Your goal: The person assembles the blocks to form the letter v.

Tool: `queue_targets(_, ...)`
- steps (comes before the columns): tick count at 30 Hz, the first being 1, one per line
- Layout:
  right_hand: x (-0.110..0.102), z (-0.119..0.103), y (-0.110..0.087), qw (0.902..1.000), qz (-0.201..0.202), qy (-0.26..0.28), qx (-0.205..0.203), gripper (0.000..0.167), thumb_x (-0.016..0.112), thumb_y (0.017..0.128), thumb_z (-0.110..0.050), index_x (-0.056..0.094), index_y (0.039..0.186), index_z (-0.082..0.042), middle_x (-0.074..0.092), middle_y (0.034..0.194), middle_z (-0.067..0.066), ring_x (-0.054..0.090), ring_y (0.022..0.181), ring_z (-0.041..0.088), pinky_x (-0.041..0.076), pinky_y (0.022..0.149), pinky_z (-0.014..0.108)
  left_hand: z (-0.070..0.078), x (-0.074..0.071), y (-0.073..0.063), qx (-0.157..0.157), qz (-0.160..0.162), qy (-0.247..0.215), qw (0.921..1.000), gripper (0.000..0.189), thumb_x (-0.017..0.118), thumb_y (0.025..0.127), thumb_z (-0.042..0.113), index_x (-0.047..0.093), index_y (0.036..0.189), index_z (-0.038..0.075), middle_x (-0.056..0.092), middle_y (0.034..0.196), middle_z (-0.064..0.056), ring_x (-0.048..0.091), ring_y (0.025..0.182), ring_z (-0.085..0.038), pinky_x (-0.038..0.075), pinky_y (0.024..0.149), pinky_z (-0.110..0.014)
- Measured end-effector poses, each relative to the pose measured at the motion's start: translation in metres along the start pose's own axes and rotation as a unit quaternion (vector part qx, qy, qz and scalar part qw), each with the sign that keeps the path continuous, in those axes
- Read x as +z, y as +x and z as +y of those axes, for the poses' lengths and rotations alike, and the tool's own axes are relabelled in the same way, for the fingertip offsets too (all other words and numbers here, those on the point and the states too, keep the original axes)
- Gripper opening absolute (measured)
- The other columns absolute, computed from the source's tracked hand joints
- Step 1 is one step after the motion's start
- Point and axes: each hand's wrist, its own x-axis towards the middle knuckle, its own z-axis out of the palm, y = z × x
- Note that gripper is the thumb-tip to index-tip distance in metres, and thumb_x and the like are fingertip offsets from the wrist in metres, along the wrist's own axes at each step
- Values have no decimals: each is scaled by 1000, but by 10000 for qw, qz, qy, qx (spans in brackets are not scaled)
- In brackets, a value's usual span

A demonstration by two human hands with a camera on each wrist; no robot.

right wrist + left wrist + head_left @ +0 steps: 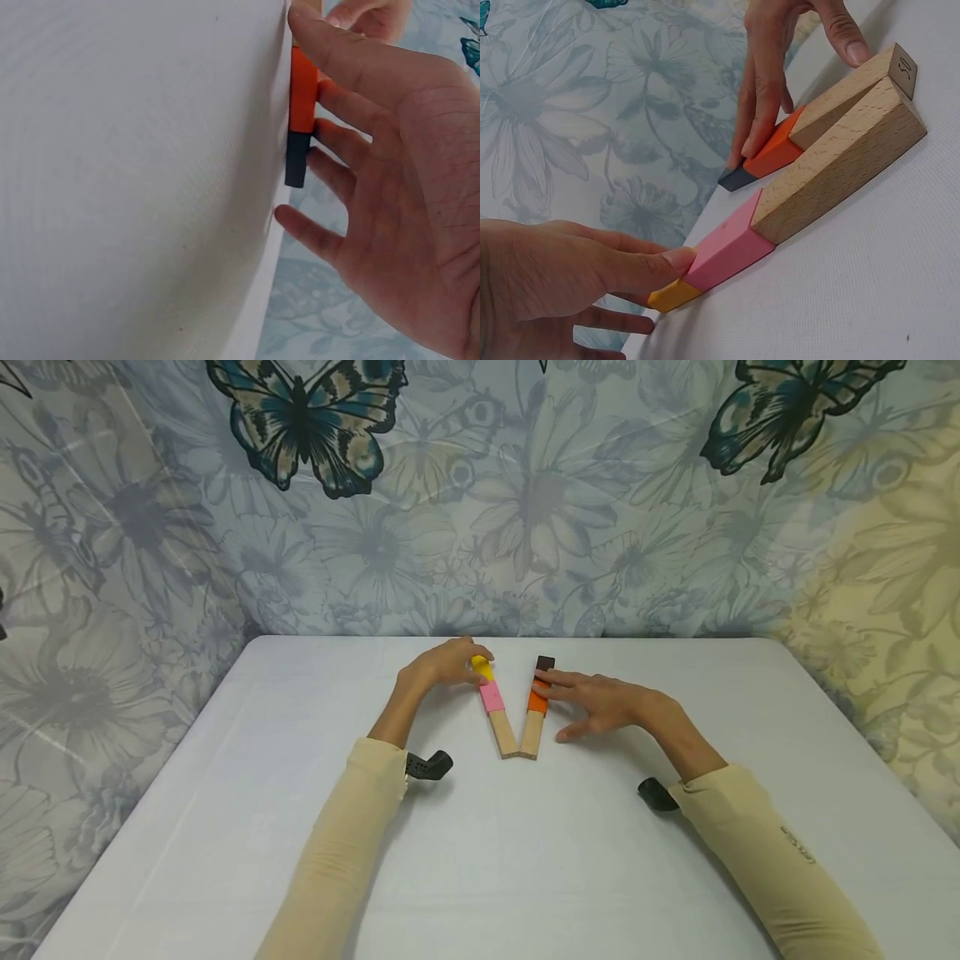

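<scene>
Two rows of blocks lie in a V on the white table, their plain wooden blocks (503, 735) (531, 735) meeting at the near end. My left hand (450, 662) pinches the far end of the left row, around the yellow block (676, 295); its thumb lies by the seam with the pink block (731, 241). The right row holds an orange block (303, 90) and a dark block (298, 159). With fingers spread and fairly straight, my right hand (603, 700) touches these two from above and the side. Its thumb rests apart, near the wooden block.
The white table (480, 868) has its far edge just behind the blocks. Behind it hangs a floral cloth (525, 543) with butterflies. Black wrist-worn devices (430, 766) stick out from both sleeves. A number is marked on one wooden block's end.
</scene>
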Motion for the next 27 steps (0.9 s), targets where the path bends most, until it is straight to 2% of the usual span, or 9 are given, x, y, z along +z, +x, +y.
queue_targets(11,0,-1,2,9994,0,-320,-106,86,71,96,-51,32,166,-18,17,177,11,22,162,42,31,123,69,-2,2,1,-67,-90,45,9999,51,71,101,27,59,149,13,58,145,-13,56,129,-27,48,115,-43)
queue_targets(20,-5,-5,-1,9992,280,-296,38,87,75,94,-50,34,165,-21,19,177,11,22,162,41,28,122,74,0,0,1,-34,-67,39,10000,52,72,101,27,59,149,13,58,145,-13,55,130,-27,46,118,-43)
queue_targets(27,-7,-5,-2,9990,162,-420,66,83,72,95,-50,38,163,-18,25,175,14,24,161,42,28,122,74,0,-1,0,2,-15,48,10000,50,73,100,25,61,146,11,59,146,-14,55,132,-28,45,118,-44)
